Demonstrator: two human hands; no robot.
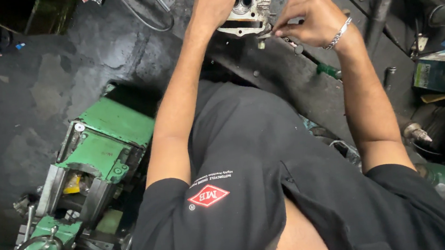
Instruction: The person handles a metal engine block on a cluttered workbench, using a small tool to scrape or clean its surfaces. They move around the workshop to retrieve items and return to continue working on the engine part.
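Left hand clamped over the near side of a pale cast-metal cylinder head, held up at the far edge of the dark greasy bench; right hand pinched shut on a small metal part, too small to name, at the casting's lower right corner. Likely to go wrong: the small part slipping from oily fingertips onto the cluttered bench, or the one-handed casting twisting loose. Round port facing the camera, long axis apparently left to right.
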